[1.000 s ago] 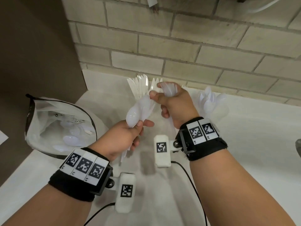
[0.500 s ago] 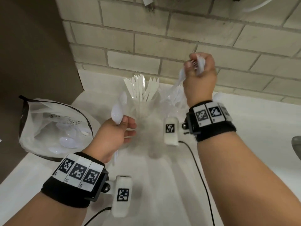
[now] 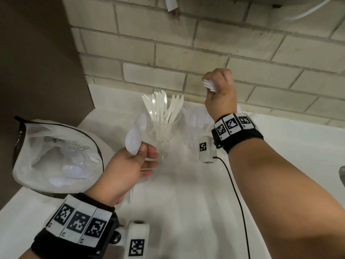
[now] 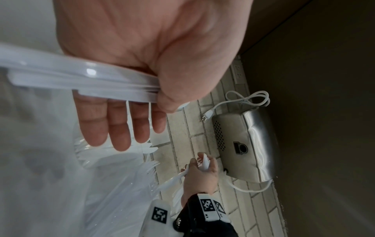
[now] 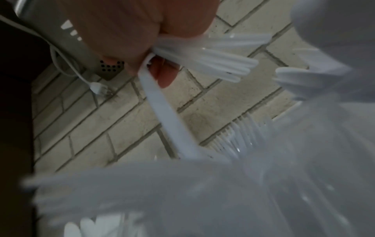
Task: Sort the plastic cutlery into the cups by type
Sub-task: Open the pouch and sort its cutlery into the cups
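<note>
My left hand [image 3: 130, 165] grips a small bundle of white plastic spoons [image 3: 134, 136], bowls up, just left of a clear cup [image 3: 164, 131] full of white knives [image 3: 162, 107]. The spoon handles [image 4: 81, 83] stick out under the palm in the left wrist view. Raised near the brick wall, my right hand [image 3: 220, 92] pinches white plastic forks [image 3: 209, 85], tines pointing left. Their tines [image 5: 229, 64] and a handle [image 5: 168, 115] hang above a clear cup of forks [image 5: 243, 141]. That fork cup [image 3: 196, 124] stands right of the knife cup, partly behind my right wrist.
An open plastic bag [image 3: 56, 156] with several more spoons lies at the left on the white counter [image 3: 186, 193]. A brick wall [image 3: 186, 53] runs along the back. A black cable [image 3: 237, 193] trails over the counter. A metal appliance [image 4: 243, 144] with a white cord sits by the wall.
My right hand has pulled forks out of the left hand's bundle and lifted them up and right toward the wall. The left hand, keeping the spoons, has sunk slightly left.
</note>
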Demonstrator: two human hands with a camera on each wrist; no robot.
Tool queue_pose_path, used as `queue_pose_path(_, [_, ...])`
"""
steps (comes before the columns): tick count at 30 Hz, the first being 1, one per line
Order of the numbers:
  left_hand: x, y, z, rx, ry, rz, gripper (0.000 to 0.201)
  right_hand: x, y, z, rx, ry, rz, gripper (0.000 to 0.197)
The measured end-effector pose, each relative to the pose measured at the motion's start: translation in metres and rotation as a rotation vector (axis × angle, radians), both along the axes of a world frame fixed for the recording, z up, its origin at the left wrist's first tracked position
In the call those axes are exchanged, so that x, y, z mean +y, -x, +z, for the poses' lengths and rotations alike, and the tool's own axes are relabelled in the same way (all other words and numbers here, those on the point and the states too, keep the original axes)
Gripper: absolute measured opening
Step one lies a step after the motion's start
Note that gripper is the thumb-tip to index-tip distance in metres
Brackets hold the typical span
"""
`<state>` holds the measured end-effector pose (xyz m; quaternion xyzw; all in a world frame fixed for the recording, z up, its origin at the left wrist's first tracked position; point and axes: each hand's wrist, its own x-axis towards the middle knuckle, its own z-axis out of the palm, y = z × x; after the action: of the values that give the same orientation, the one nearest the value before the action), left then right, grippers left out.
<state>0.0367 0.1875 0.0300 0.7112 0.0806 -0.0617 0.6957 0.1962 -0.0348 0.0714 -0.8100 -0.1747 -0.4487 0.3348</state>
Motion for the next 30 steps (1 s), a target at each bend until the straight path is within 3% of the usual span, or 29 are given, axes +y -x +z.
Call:
queue_pose_path(6, [0.0,0.001,-0.001,0.002,0.001,-0.012,0.031,0.008,0.003,-0.002,-0.012,0.107,-0.011,0.052])
queue_pose_path(11, [-0.002,0.002,0.0,0.009,0.007,-0.026,0.03,0.013,-0.003,-0.002,0.271,-0.243,0.106,0.029])
queue_pose_path(13, [-0.001,0.003,0.0,0.006,0.012,-0.029,0.03,0.011,-0.003,-0.003,0.365,-0.378,0.136,0.034])
queue_pose_path(17, [0.0,0.004,-0.001,0.004,0.022,-0.026,0.03,0.005,-0.002,-0.015,0.522,-0.535,0.155,0.024])
queue_pose_path(21, [0.0,0.004,-0.001,0.013,0.037,-0.033,0.03,-0.002,-0.001,-0.018,0.564,-0.621,0.17,0.035])
queue_pose_path(25, [-0.003,0.004,-0.001,0.015,0.05,-0.039,0.03,-0.006,0.001,-0.013,0.523,-0.572,0.144,0.028])
queue_pose_path(27, [-0.005,0.004,0.0,0.01,0.053,-0.04,0.03,-0.008,0.005,-0.015,0.579,-0.466,0.078,0.018])
queue_pose_path(30, [-0.008,0.003,0.001,0.005,0.065,-0.045,0.029,-0.01,0.008,-0.023,0.695,-0.276,-0.031,0.021])
